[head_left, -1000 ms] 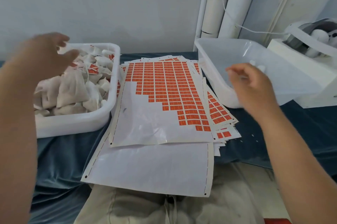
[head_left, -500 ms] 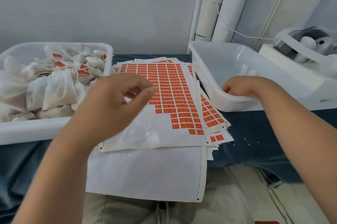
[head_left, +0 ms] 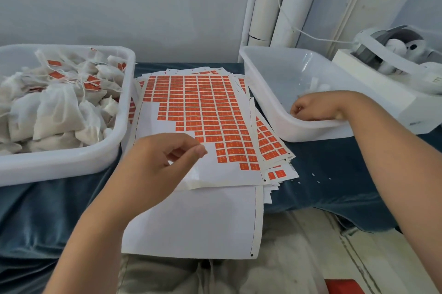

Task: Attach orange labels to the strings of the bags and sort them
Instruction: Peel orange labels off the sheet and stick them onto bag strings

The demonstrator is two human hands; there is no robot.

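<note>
Left of the label sheets (head_left: 203, 112), the left tub (head_left: 71, 162) holds tagged bags (head_left: 57, 112). Over the sheets' bare lower part hovers the left hand (head_left: 155, 164), fingers loosely curled, gripping nothing. Right of the sheets, the right hand (head_left: 313, 107) dips into the right tub (head_left: 311, 132), fingers curled; whether it holds anything I cannot tell.

Those bags (head_left: 57, 112) were white cloth, matt and slightly rough. The left tub (head_left: 71, 162) was smooth white plastic, the right tub (head_left: 311, 131) glossier and translucent. The label sheet (head_left: 153, 121) showed shiny paper backing, and the blue table cover (head_left: 47, 210) looked velvety.
</note>
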